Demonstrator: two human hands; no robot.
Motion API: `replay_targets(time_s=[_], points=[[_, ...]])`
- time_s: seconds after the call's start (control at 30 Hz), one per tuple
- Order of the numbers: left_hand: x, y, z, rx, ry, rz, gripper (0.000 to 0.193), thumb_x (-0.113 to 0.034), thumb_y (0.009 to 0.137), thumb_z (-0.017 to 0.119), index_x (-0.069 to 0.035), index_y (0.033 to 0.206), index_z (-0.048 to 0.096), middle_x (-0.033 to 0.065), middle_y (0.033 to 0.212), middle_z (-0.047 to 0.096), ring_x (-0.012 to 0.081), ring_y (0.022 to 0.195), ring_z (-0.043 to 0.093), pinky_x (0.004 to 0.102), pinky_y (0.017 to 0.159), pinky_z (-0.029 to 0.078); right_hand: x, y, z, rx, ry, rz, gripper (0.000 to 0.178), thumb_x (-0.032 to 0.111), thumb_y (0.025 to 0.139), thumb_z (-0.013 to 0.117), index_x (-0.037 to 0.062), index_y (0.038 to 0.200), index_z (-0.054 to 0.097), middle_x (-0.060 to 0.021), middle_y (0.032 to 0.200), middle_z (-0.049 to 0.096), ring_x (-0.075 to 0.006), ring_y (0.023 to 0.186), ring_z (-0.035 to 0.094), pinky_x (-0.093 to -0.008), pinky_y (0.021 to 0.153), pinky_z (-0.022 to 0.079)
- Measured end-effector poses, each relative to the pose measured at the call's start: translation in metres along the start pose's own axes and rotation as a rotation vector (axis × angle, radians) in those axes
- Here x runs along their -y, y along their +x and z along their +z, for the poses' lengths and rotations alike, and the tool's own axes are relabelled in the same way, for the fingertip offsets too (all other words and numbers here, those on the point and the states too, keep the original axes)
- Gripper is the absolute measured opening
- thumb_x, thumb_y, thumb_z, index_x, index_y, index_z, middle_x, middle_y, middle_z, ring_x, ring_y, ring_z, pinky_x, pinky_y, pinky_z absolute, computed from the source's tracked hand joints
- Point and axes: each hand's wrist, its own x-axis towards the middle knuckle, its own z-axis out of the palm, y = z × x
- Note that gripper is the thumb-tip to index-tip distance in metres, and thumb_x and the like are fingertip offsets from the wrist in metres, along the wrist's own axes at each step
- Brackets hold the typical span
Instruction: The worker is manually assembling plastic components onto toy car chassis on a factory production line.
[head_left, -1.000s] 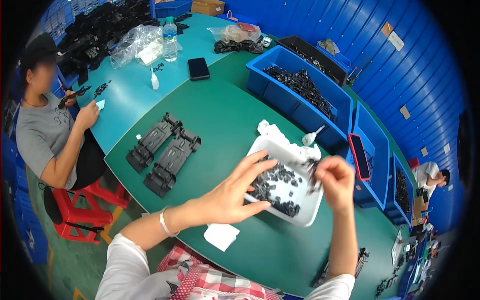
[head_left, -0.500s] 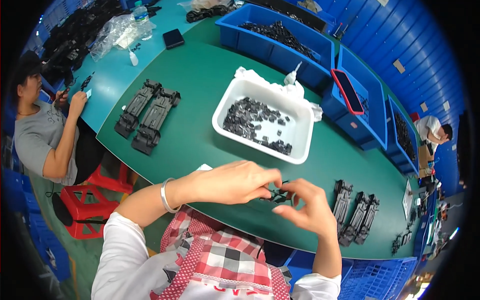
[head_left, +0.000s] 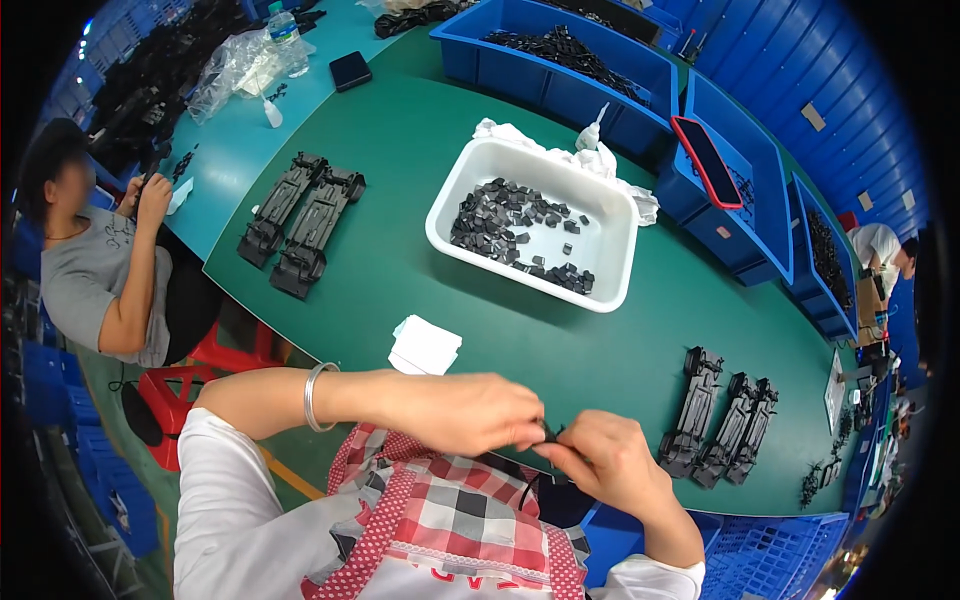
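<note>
Just past the table's near edge, my left hand (head_left: 488, 412) and my right hand (head_left: 605, 455) meet in front of my apron. Both are closed, with fingertips pinching a small black plastic part (head_left: 549, 432); most of it is hidden by the fingers. Beyond them stands a white plastic tub (head_left: 432, 222) with many small black square pieces (head_left: 482, 222) loose inside. A stack of white paper (head_left: 425, 346) lies near my left wrist. To the right of my right hand are several long black plastic chassis-like parts (head_left: 693, 412).
Two similar black chassis-like parts (head_left: 318, 232) lie at left. Blue bins (head_left: 560, 93) of black parts line the far side, a red-edged phone (head_left: 706, 162) resting on one. A dropper bottle (head_left: 589, 136) stands behind the tub. At left a co-worker (head_left: 105, 270) sits handling parts.
Both hands have come down toward my body with the black part, and their fingers have closed tighter around it. The white paper, mostly hidden before, now shows. The view has shifted slightly.
</note>
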Motion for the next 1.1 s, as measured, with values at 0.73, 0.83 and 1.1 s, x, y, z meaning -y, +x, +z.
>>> replay_targets(time_s=[0.73, 0.83, 1.1], points=[[0.045, 0.023, -0.091, -0.502, 0.615, 0.069, 0.038, -0.021, 0.084, 0.07, 0.003, 0.11, 0.057, 0.0177, 0.116, 0.048, 0.0312, 0.105, 0.053, 0.0357, 0.088, 0.046, -0.028, 0.014, 0.004, -0.251, 0.67, 0.575, 0.021, 0.016, 0.096, 0.056, -0.0017, 0.087, 0.062, -0.0003, 0.077, 0.058, -0.0054, 0.065, 0.051, -0.02, 0.057, 0.041], [0.016, 0.022, -0.048, -0.146, 0.218, -0.048, 0.046, -0.041, 0.088, 0.065, 0.002, 0.103, 0.057, 0.0161, 0.091, 0.057, 0.0283, 0.083, 0.059, 0.0366, 0.076, 0.049, -0.03, 0.008, 0.012, -0.23, 0.544, 0.456, 0.012, 0.007, 0.093, 0.058, -0.0039, 0.088, 0.06, -0.0058, 0.076, 0.058, -0.0115, 0.066, 0.054, -0.0235, 0.058, 0.043], [0.022, 0.011, -0.007, 0.034, -0.195, 0.164, 0.04, -0.033, 0.099, 0.049, 0.005, 0.091, 0.059, 0.0167, 0.079, 0.058, 0.0327, 0.073, 0.057, 0.0371, 0.068, 0.046, -0.012, 0.008, 0.001, 0.041, 0.402, 0.095, 0.005, 0.001, 0.085, 0.063, -0.0019, 0.088, 0.061, -0.0133, 0.081, 0.061, -0.0268, 0.068, 0.06, -0.033, 0.06, 0.049]])
